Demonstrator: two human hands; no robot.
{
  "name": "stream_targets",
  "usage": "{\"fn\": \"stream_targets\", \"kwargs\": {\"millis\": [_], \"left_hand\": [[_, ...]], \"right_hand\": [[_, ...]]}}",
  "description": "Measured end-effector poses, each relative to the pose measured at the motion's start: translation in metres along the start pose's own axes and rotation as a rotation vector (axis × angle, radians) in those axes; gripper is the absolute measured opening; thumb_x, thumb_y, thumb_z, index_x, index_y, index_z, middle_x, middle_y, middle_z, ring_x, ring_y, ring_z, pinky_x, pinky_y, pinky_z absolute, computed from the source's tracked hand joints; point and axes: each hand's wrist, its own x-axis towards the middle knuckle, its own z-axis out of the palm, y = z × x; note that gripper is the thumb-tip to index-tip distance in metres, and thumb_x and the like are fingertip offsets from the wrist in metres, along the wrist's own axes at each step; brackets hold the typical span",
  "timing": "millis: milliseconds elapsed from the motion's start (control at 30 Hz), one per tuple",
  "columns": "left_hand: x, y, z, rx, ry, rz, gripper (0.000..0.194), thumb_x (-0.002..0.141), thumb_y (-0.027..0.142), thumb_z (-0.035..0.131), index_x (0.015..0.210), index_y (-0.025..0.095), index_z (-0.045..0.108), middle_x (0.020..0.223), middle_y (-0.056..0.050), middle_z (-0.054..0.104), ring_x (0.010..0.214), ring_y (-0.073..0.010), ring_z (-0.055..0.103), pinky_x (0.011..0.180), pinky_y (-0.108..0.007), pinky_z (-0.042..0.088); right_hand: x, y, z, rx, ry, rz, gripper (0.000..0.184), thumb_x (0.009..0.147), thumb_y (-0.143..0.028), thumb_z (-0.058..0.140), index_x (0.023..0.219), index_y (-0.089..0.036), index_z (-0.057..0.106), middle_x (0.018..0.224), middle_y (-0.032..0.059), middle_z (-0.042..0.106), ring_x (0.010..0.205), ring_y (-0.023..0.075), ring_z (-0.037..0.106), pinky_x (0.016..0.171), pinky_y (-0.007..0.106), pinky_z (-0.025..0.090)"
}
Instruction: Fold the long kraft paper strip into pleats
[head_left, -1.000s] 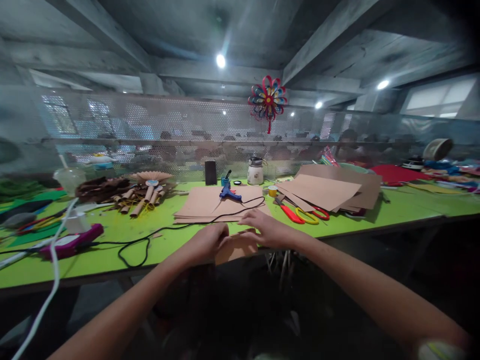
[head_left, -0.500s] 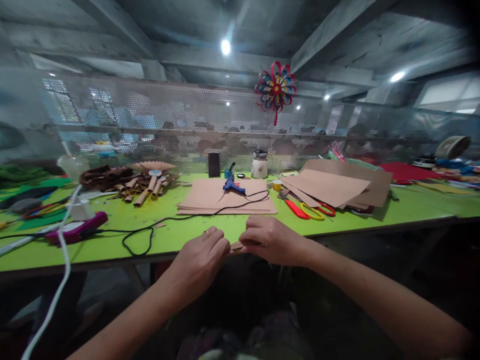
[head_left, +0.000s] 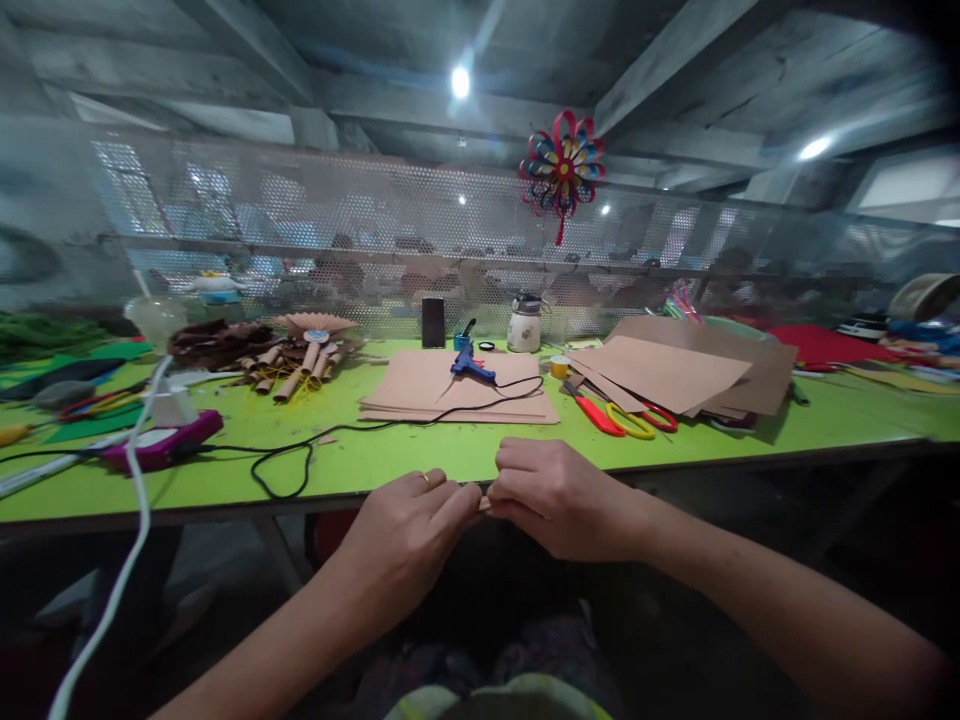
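Note:
Between my two hands is a piece of brown kraft paper (head_left: 485, 504), of which only a small bit shows. My left hand (head_left: 414, 535) is closed on one end of it, a ring on one finger. My right hand (head_left: 551, 495) has its fingers curled round the other end, close against the left. Both hands are at the front edge of the green table (head_left: 420, 455). Beyond them a blue glue gun (head_left: 474, 367) lies on a stack of brown paper sheets (head_left: 390, 385), its black cord trailing left.
To the right lie scissors with red and yellow handles (head_left: 630, 421) and a pile of large brown sheets (head_left: 675, 372). Rolled paper tubes (head_left: 300, 375), a purple power strip (head_left: 163, 441) and a white cable (head_left: 137, 480) are left. A bottle (head_left: 523, 328) stands behind.
The brown paper, wide and visible a second ago, has been narrowed between my fingers and is now mostly hidden. Both hands have drawn closer together and lower. My view has tilted slightly.

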Motion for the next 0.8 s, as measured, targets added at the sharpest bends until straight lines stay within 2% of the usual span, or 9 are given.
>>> {"fn": "stream_targets", "kwargs": {"millis": [167,300,433,567,800], "left_hand": [[-0.011,0.000,-0.001,-0.111,-0.042,-0.068,0.019,0.094,0.016,0.036,0.077,0.019,0.043,0.061,0.003,0.046,0.052,-0.0125,0.037,0.051,-0.027,0.023],[-0.015,0.003,-0.011,-0.249,-0.129,-0.145,0.020,0.096,0.022,0.031,0.085,0.018,0.047,0.068,0.001,0.053,0.056,-0.0120,0.046,0.053,-0.024,0.028],[-0.013,0.005,-0.017,-0.340,-0.263,-0.221,0.025,0.097,0.028,0.028,0.093,0.019,0.051,0.074,-0.001,0.059,0.062,-0.0135,0.053,0.055,-0.023,0.031],[-0.009,0.002,-0.017,-0.431,-0.386,-0.281,0.027,0.097,0.034,0.029,0.095,0.021,0.053,0.074,0.001,0.059,0.062,-0.0129,0.053,0.055,-0.022,0.031],[-0.007,-0.008,-0.012,-0.490,-0.433,-0.358,0.035,0.094,0.044,0.033,0.084,0.019,0.055,0.066,0.001,0.053,0.059,-0.0120,0.049,0.052,-0.020,0.031]], "right_hand": [[-0.004,-0.002,-0.013,0.110,-0.081,0.085,0.014,0.088,-0.016,0.050,0.077,-0.014,0.058,0.074,0.0025,0.051,0.068,0.0118,0.045,0.058,0.023,0.031],[-0.009,-0.003,-0.020,0.232,-0.029,0.076,0.011,0.085,-0.013,0.053,0.075,-0.013,0.057,0.071,0.0019,0.051,0.066,0.0110,0.047,0.058,0.022,0.032],[-0.015,-0.002,-0.013,0.244,0.006,0.068,0.008,0.084,-0.015,0.054,0.078,-0.013,0.058,0.069,0.0022,0.055,0.063,0.0110,0.048,0.057,0.022,0.032],[-0.020,0.001,-0.005,0.228,-0.038,0.113,0.011,0.086,-0.019,0.052,0.080,-0.013,0.060,0.070,0.0035,0.062,0.062,0.0114,0.052,0.058,0.022,0.034],[-0.021,0.011,-0.004,0.332,-0.098,0.184,0.015,0.088,-0.021,0.052,0.088,-0.013,0.064,0.073,0.0041,0.066,0.063,0.0109,0.056,0.057,0.020,0.036]]}}
